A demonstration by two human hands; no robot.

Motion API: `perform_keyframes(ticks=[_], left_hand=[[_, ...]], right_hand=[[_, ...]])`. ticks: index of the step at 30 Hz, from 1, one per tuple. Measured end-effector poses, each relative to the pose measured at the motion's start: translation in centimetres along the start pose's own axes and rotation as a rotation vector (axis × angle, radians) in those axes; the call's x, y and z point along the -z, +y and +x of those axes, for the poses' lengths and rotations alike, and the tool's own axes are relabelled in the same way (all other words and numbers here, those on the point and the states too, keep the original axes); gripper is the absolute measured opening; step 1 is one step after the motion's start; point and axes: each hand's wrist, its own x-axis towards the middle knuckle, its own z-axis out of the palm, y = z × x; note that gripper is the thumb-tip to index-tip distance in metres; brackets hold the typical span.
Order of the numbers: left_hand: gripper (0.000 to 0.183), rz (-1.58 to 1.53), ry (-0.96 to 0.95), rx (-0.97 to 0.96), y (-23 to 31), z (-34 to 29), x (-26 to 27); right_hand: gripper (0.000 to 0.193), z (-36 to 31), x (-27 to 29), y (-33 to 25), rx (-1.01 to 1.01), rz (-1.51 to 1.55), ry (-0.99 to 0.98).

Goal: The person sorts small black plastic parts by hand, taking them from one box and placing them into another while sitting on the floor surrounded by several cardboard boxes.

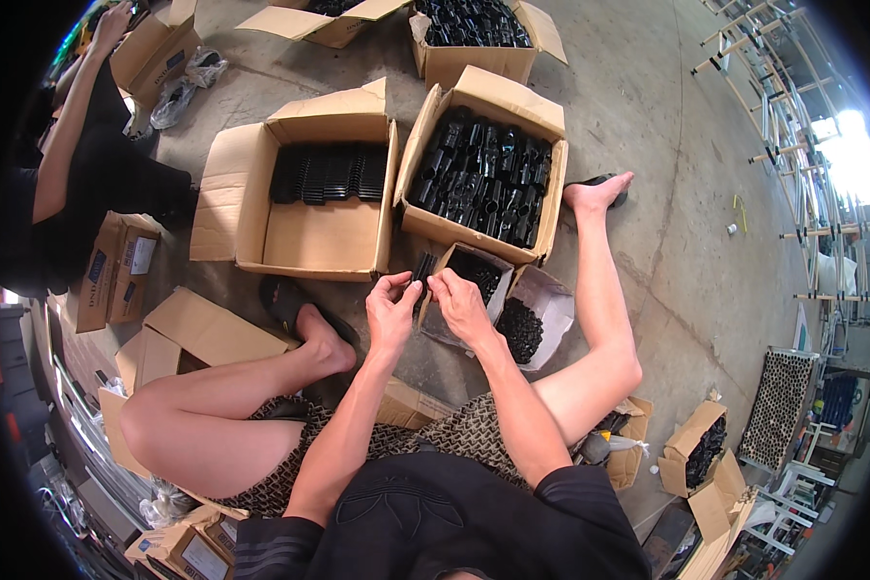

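While the left hand [392,311] pinches a slim, straight-edged black piece [422,266] near the creased cardboard box [469,239], the right hand [462,307] presses its fingertips together beside that piece.

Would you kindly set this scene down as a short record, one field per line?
Left hand: fingertips pinching a dark part
Right hand: fingertips close beside it; grip unclear
Left large box: open, row of black parts along its far side, bare cardboard nearer
Right large box: open, packed with glossy black parts
Small boxes: two, side by side, holding small black pieces
Co-worker: upper left, bare arm showing
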Motion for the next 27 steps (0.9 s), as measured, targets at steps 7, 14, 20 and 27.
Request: perform_keyframes(ticks=[7, 14, 20, 27], left_hand=[[0.026, 0.013, 0.001, -0.028, 0.5, -0.1, -0.2], [0.025, 0.002, -0.001, -0.083, 1.1, -0.4, -0.4], [0.025, 0.003, -0.015, -0.031, 1.4, -0.3, 0.1], [0.026, 0.069, -0.023, -0.109, 2.7, -0.6, -0.2]], right_hand=[[0.022, -0.1, 0.4, -0.9, 0.072, 0.018, 0.058], [0.034, 0.2, -0.3, -0.4, -0.214, 0.216, -0.028], [0.030, 0.4, 0.6, -0.3, -0.201, 0.325, -0.076], [0.023, 0.0, 1.1, 0.0, -0.156, 0.388, -0.029]])
